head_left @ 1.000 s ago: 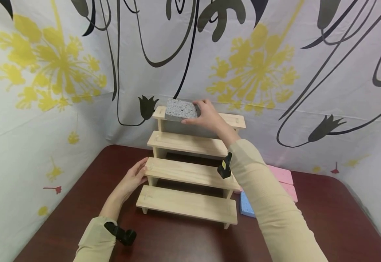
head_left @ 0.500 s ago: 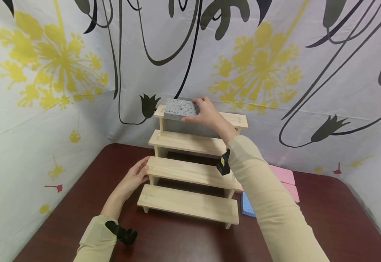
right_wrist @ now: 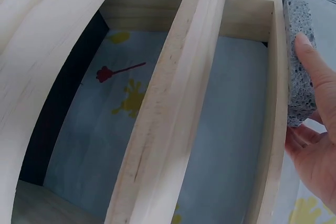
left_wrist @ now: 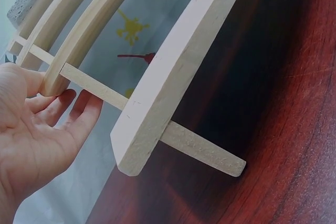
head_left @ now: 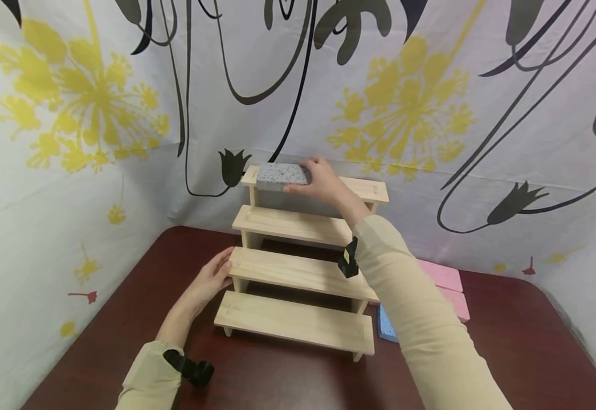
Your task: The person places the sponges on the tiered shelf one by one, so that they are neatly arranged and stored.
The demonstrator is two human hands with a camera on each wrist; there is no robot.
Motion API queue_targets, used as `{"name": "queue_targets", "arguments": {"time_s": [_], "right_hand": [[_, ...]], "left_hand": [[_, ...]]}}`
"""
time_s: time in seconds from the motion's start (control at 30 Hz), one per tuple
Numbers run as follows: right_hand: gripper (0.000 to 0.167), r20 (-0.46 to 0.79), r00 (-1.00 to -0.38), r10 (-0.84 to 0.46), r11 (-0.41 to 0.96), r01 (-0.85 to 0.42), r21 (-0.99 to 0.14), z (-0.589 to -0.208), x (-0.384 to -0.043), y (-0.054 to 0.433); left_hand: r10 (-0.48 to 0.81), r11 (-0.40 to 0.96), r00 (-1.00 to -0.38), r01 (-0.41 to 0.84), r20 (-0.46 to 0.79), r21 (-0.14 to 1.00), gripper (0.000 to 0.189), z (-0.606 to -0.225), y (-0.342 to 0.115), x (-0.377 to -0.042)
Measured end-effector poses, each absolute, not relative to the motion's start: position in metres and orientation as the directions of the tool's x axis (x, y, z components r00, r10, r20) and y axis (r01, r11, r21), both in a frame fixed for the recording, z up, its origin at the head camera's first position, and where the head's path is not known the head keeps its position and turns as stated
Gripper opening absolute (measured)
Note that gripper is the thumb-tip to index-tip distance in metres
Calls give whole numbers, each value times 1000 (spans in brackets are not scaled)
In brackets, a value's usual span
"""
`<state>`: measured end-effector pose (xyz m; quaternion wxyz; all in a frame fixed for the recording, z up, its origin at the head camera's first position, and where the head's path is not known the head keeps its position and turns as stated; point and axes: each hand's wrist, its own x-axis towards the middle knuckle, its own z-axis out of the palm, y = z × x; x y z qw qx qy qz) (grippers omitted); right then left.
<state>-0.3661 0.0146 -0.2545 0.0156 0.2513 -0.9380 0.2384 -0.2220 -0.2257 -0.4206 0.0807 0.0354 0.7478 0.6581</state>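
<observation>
Two hands are at work: the left hand (head_left: 209, 282) reaches from the near left, its thumb above and its fingers curled beneath the left end of the second shelf up, grasping that end of the wooden rack (head_left: 298, 267). The right hand (head_left: 323, 181) is stretched far and leftward, its sleeve (head_left: 421, 319) crossing in front of the rack's right side; it grasps the right end of a grey speckled sponge (head_left: 280, 176), thumb along the near side, the other fingers toward the far side. The rack stands on the dark red counter (head_left: 257, 378), its four shelves climbing from near to far. The sponge is on the top, farthest shelf, toward its left end; the right wrist view shows it close against the board, though whether its full underside touches cannot be told. It lies flat, broad face up, its long axis running left to right along the shelf, one short end facing left and the other within the right hand. On the counter right of the rack are a blue piece (head_left: 387, 326) and, farther back, pink pieces (head_left: 444, 276), all partly hidden by the sleeve.
</observation>
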Motion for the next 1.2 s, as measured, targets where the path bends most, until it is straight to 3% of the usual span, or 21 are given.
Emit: {"name": "queue_targets", "arguments": {"time_s": [1.2], "right_hand": [[83, -7, -897, -443, 844, -414, -342, -251, -365, 6]], "left_hand": [[164, 106, -984, -45, -62, 993, 52, -420, -224, -222]]}}
